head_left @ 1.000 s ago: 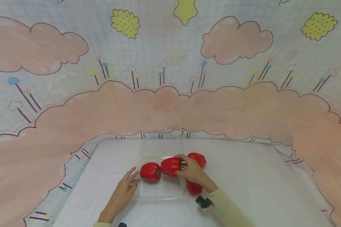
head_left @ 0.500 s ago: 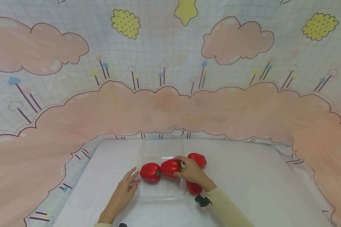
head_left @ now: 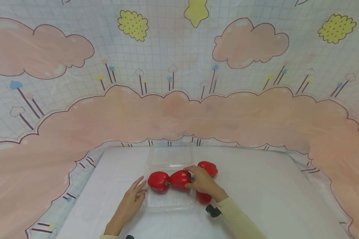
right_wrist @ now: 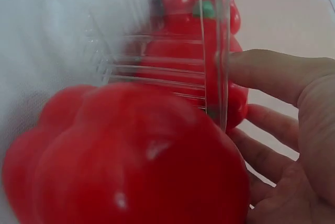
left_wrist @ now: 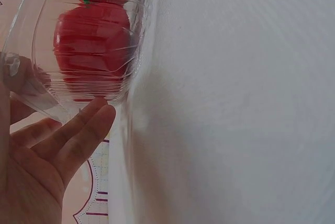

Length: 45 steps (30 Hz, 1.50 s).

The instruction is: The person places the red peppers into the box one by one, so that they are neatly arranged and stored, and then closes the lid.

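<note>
A clear plastic clamshell box (head_left: 169, 200) lies with its lid (head_left: 171, 156) folded back. One red bell pepper (head_left: 158, 182) rests in its left part, green stem toward the right. My right hand (head_left: 204, 181) grips a second red pepper (head_left: 179, 180) by its stem end, over the box's right part; in the right wrist view this held pepper (right_wrist: 172, 59) shows through the ribbed wall. At the box's left end, my left hand (head_left: 131, 196) has its fingers extended. In the left wrist view, its fingertips (left_wrist: 102, 114) touch the plastic wall.
Two more red peppers lie on the white table (head_left: 257, 186), right of the box: a far pepper (head_left: 208, 168) and a near pepper (head_left: 204, 198), partly behind my right hand and wrist. A patterned cloth (head_left: 179, 113) hangs behind the table.
The pepper in my right hand has come down and slightly toward me, beside the first one. My left hand has stayed at the box's left end.
</note>
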Each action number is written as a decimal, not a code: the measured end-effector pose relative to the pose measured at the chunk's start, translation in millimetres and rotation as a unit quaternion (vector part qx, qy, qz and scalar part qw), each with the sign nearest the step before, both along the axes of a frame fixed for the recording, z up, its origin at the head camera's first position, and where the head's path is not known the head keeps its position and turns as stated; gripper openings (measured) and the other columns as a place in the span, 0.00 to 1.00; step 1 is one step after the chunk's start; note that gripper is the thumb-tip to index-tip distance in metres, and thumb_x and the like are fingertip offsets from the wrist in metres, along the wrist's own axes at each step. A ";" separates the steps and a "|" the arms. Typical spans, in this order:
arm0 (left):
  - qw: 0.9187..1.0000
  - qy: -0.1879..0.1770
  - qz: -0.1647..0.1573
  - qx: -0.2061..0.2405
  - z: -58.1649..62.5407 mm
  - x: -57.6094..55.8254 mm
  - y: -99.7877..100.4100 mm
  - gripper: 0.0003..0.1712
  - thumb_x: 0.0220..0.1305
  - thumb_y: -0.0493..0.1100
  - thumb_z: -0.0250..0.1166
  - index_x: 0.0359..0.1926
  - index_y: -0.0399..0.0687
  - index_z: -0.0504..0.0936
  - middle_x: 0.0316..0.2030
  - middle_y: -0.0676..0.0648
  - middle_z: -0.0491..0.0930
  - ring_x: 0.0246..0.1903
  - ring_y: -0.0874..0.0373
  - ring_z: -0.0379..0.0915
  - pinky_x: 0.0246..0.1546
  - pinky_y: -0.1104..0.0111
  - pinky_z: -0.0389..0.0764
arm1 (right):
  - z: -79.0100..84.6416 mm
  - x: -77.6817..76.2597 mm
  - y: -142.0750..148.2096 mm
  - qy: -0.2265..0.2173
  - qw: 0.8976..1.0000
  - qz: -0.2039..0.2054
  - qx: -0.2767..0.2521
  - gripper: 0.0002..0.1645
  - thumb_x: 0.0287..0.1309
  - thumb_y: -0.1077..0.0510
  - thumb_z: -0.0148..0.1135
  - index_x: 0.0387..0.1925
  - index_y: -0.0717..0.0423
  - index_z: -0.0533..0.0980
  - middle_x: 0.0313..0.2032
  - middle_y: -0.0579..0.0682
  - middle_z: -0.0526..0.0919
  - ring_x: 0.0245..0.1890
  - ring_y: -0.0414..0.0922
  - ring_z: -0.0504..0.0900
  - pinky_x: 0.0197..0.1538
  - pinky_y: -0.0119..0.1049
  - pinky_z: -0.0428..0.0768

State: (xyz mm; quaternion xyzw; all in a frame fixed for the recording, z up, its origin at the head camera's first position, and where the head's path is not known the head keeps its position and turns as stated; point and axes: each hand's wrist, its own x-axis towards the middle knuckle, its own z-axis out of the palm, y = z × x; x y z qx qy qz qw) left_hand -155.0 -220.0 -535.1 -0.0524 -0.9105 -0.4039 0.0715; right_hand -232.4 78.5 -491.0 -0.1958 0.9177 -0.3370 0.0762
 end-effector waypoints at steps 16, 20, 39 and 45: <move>1.000 0.008 0.004 -0.017 0.0 -2.1 2.4 0.27 0.65 0.33 0.59 0.66 0.38 0.72 0.72 0.42 0.62 0.49 0.48 0.83 0.46 0.65 0.87 | 13.2 8.2 8.0 0.018 1.000 0.000 0.009 0.35 0.49 0.53 0.76 0.61 0.45 0.74 0.59 0.50 0.78 0.61 0.52 0.74 0.57 0.56 0.82; 1.000 0.011 0.001 -0.018 1.3 -2.7 2.6 0.27 0.66 0.33 0.58 0.66 0.38 0.72 0.72 0.42 0.62 0.49 0.48 0.83 0.45 0.66 0.87 | 25.7 13.0 12.3 0.028 1.000 -0.003 -0.010 0.34 0.50 0.53 0.74 0.60 0.45 0.74 0.60 0.49 0.77 0.61 0.52 0.74 0.57 0.54 0.82; 1.000 0.003 -0.005 -0.003 3.3 -3.6 1.7 0.28 0.65 0.32 0.59 0.66 0.37 0.72 0.72 0.42 0.63 0.49 0.49 0.83 0.46 0.65 0.87 | 54.9 33.5 41.9 0.059 0.997 -0.004 -0.055 0.29 0.54 0.55 0.71 0.58 0.45 0.75 0.59 0.49 0.78 0.61 0.52 0.75 0.55 0.54 0.84; 1.000 -0.012 0.005 -0.012 2.1 -3.1 0.9 0.28 0.65 0.34 0.58 0.67 0.39 0.71 0.73 0.45 0.62 0.51 0.49 0.83 0.47 0.65 0.86 | 56.8 40.9 50.3 0.048 0.997 -0.005 -0.065 0.30 0.54 0.52 0.71 0.59 0.46 0.74 0.59 0.49 0.78 0.61 0.53 0.75 0.51 0.54 0.86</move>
